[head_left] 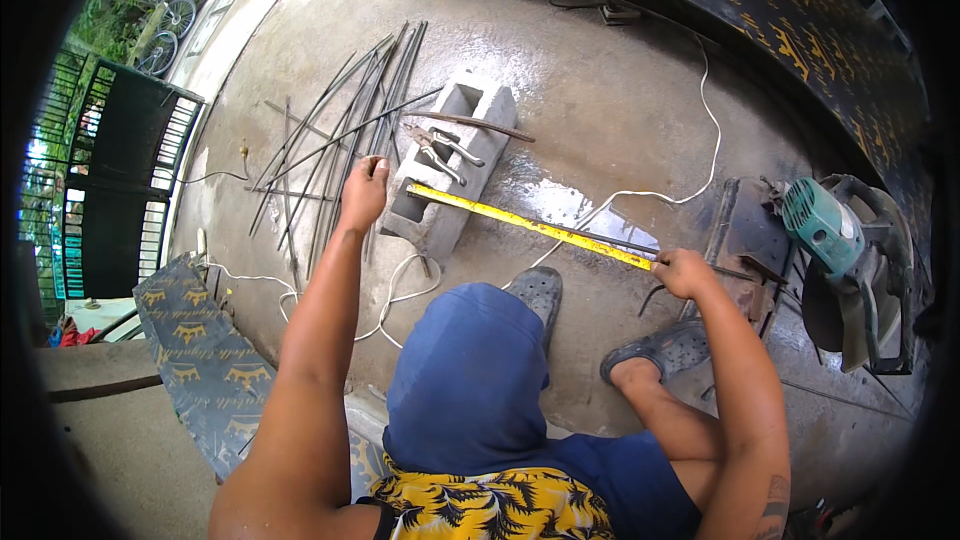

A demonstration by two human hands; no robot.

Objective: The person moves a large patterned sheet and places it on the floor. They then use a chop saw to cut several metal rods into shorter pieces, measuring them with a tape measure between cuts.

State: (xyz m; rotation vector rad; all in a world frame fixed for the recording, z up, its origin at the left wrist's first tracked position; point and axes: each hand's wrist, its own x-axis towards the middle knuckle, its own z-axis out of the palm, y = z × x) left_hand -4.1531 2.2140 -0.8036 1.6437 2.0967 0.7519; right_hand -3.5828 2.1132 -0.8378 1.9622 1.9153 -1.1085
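Note:
A yellow tape measure blade point(530, 225) stretches from the hollow concrete block point(490, 155) to my right hand point(682, 272). My right hand is closed on its end, with a thin dark steel rod point(610, 240) running alongside the blade and out past my fingers. My left hand point(366, 192) is closed just left of the block, beside a pile of steel rods point(375, 90); what its fingers hold, if anything, is hidden. On top of the block lie locking pliers point(436, 150) with their handles apart, and a rusty bar point(480, 124).
A teal cut-off saw point(822, 228) stands at the right, near my right forearm. White cord point(712, 125) winds over the wet concrete floor. At the left are a patterned sheet point(190, 340) and a dark gate point(120, 180). My shoes point(655, 350) are below the tape.

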